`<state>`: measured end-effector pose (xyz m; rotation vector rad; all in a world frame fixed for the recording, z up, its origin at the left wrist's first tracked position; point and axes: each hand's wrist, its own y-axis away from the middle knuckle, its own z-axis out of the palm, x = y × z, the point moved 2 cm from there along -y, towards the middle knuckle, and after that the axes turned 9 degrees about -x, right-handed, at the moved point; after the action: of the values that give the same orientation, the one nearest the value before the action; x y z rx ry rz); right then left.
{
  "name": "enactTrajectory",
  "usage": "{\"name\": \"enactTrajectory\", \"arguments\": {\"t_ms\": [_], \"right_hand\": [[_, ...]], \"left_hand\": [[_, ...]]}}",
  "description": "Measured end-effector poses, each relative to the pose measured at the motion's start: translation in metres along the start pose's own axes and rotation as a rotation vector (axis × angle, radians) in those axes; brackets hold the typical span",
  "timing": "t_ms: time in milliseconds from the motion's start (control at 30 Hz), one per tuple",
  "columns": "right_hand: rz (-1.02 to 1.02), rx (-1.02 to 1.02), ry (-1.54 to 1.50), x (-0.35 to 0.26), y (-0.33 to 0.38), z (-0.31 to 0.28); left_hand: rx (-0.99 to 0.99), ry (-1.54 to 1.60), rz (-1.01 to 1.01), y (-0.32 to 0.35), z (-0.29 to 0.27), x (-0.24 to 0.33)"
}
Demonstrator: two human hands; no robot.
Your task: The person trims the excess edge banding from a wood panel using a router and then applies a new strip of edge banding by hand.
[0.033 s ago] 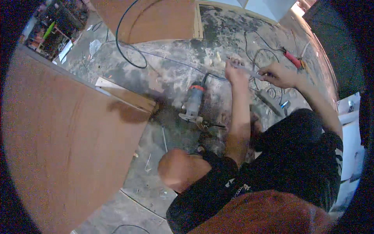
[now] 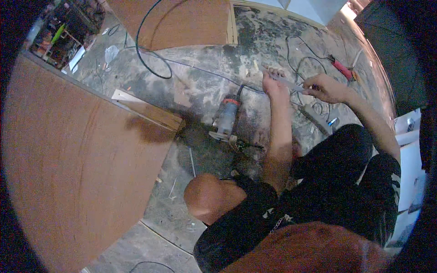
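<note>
Out in front of me, my left hand [image 2: 276,85] has its fingers curled round one end of a thin, flat, pale grey strip [image 2: 293,85]. My right hand [image 2: 325,88] pinches the other end between thumb and fingers. The strip runs slightly aslant from one hand to the other, above the floor. To the left of my left forearm, a corded trim router [image 2: 227,114] with a grey body and an orange-red collar lies on the floor.
A large brown wood panel [image 2: 77,173] fills the left side, with a wooden batten [image 2: 148,111] at its edge. Another panel [image 2: 186,22] lies at the far side. Beyond my right hand lies a red corded tool [image 2: 340,69]. A long grey block [image 2: 316,119] rests near my knee. Cables cross the floor.
</note>
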<state>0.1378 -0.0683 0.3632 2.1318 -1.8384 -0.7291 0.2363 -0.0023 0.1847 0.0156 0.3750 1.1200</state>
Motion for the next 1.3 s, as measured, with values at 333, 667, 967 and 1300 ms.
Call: {"name": "enactTrajectory", "arguments": {"t_ms": [333,667,967,1300], "right_hand": [[0.133,0.139,0.245,-0.044,-0.004,-0.067],[-0.196,0.281,0.048,-0.004,-0.058,0.005],[-0.155,0.096,0.123,-0.038,-0.044,0.003],[-0.061,0.035,0.133,-0.03,-0.048,0.006]], "left_hand": [[0.048,-0.264,0.185,-0.009,-0.03,0.039],[0.094,-0.406,0.308,0.018,-0.032,0.055],[-0.004,-0.245,0.278,0.046,0.0,0.079],[-0.031,-0.085,0.132,0.043,0.025,0.065]]}}
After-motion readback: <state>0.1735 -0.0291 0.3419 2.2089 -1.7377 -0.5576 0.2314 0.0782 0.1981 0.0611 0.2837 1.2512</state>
